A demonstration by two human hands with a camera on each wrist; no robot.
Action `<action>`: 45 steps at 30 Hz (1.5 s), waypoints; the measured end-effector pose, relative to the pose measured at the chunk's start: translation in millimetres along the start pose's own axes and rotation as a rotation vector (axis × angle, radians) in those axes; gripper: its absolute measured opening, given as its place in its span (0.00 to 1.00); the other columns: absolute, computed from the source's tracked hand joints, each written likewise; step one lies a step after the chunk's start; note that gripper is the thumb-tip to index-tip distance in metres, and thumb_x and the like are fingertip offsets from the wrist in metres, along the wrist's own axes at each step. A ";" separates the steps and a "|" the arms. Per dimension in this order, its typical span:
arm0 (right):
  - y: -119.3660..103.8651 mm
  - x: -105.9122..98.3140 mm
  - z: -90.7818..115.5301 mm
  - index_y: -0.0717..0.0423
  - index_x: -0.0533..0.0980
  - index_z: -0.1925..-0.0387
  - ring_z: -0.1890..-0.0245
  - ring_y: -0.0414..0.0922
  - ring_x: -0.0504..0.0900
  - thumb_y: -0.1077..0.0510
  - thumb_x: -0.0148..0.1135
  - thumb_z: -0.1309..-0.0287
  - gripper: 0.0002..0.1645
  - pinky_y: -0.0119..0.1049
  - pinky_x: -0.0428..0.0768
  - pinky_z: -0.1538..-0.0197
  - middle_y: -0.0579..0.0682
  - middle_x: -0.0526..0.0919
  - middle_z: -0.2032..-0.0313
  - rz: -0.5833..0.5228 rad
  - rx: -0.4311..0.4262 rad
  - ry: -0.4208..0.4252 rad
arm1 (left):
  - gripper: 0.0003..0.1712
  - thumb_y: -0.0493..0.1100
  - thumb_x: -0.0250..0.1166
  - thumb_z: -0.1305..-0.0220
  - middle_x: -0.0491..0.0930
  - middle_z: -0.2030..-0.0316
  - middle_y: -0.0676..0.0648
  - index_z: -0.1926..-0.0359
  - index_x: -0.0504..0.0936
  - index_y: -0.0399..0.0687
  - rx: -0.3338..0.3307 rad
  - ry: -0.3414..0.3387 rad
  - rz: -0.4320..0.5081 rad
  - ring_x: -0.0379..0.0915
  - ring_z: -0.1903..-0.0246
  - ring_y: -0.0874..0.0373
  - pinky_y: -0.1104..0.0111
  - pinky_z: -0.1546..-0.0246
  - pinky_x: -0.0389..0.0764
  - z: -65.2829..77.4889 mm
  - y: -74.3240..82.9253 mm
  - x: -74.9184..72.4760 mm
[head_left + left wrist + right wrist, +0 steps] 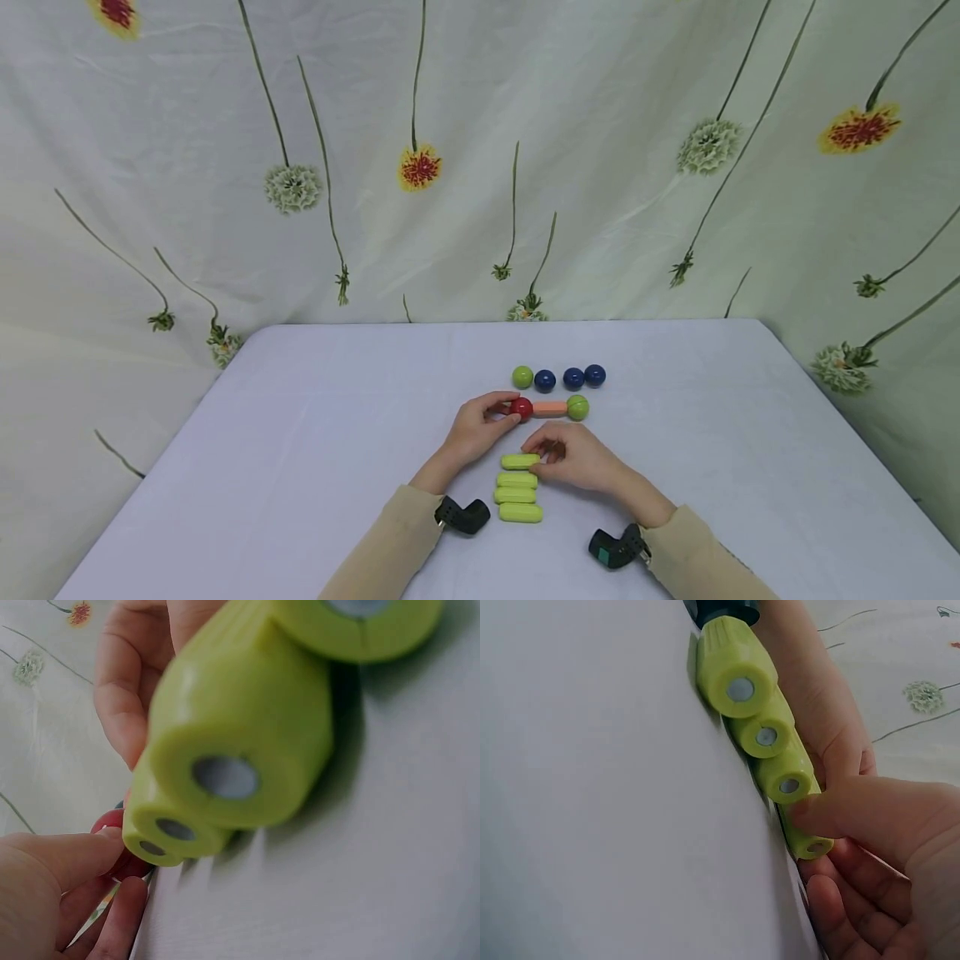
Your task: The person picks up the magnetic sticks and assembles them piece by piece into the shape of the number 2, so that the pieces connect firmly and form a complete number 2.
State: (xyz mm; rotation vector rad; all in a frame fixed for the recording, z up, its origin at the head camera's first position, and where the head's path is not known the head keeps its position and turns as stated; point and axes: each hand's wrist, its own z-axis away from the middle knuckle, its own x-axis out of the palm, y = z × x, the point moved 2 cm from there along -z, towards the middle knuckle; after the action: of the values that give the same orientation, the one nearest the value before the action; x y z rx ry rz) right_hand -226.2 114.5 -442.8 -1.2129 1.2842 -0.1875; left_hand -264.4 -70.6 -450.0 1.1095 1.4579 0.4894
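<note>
Thumb and fingers of the left hand [476, 429] curl round a red ball [521, 407], lower centre of the head view; the ball meets an orange rod [550, 408], whose other end meets a green ball [578, 407]. Just below, the right hand [577, 457] pinches the right end of the top green rod [517, 462] in a column of four. In the left wrist view, the left thumb lies over the red ball at lower left, a grip that should stop it rolling. Blurred green rods fill the top. In the right wrist view, the pinched rod sits right of centre, its grey end disc [815, 847] showing. The rods look like stiff, light plastic, smooth and hardly fragile; gripping the ribbed sides near one end would likely suit, leaving the far disc free
</note>
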 end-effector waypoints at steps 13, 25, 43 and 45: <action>6.2 -12.5 2.0 0.51 0.82 0.60 0.68 0.38 0.77 0.61 0.67 0.50 0.13 0.30 0.77 0.64 0.40 0.83 0.64 -0.021 0.042 -0.058 | 0.19 0.43 0.64 0.39 0.81 0.58 0.49 0.47 0.79 0.46 -0.008 -0.001 0.003 0.74 0.58 0.57 0.69 0.60 0.75 0.0 0.0 -0.3; 19.5 -47.7 11.9 0.62 0.80 0.58 0.62 0.43 0.79 0.63 0.68 0.52 0.17 0.30 0.78 0.57 0.51 0.83 0.60 -0.143 0.128 -0.131 | 0.19 0.44 0.65 0.39 0.80 0.57 0.49 0.46 0.79 0.48 -0.041 -0.003 -0.004 0.73 0.57 0.57 0.68 0.60 0.75 -0.4 -0.6 1.2; 45.3 -80.9 23.6 0.67 0.79 0.56 0.59 0.47 0.81 0.63 0.67 0.50 0.18 0.30 0.78 0.56 0.58 0.82 0.58 -0.149 0.179 -0.063 | 0.19 0.44 0.65 0.39 0.80 0.57 0.50 0.46 0.79 0.48 -0.056 0.000 0.014 0.73 0.57 0.57 0.67 0.59 0.75 0.0 0.4 1.1; 47.2 -82.5 24.3 0.66 0.79 0.56 0.58 0.48 0.80 0.63 0.67 0.50 0.18 0.30 0.77 0.55 0.57 0.82 0.58 -0.142 0.191 -0.054 | 0.19 0.44 0.65 0.39 0.80 0.57 0.50 0.47 0.79 0.48 -0.054 0.000 0.015 0.73 0.57 0.57 0.67 0.59 0.75 -0.2 0.3 1.0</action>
State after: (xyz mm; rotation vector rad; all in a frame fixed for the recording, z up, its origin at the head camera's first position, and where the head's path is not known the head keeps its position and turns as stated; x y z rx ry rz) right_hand -259.5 206.2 -432.1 -1.1373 1.1075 -0.3704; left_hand -264.3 -69.6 -450.2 1.0788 1.4294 0.5365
